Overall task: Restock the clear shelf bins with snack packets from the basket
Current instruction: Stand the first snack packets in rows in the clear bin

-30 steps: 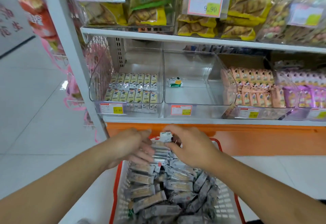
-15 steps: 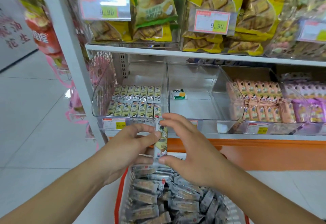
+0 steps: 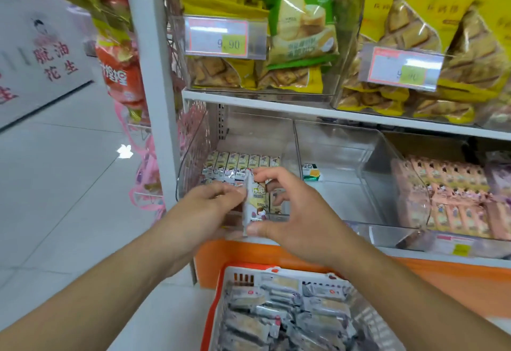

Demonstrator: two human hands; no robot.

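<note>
Both hands (image 3: 260, 206) — fingers pinching one upright snack packet (image 3: 253, 203).

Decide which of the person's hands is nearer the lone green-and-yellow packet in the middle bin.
Right. The right hand is just below-left of the green-and-yellow packet; the left hand is farther left, before the left bin.

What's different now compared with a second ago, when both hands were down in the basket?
Both hands rose out of the red-rimmed white basket. The right hand and the left hand now hold a small stack of upright white snack packets in front of the leftmost clear plastic bin. The bin's rows and the lone green packet next door stayed put.
</note>
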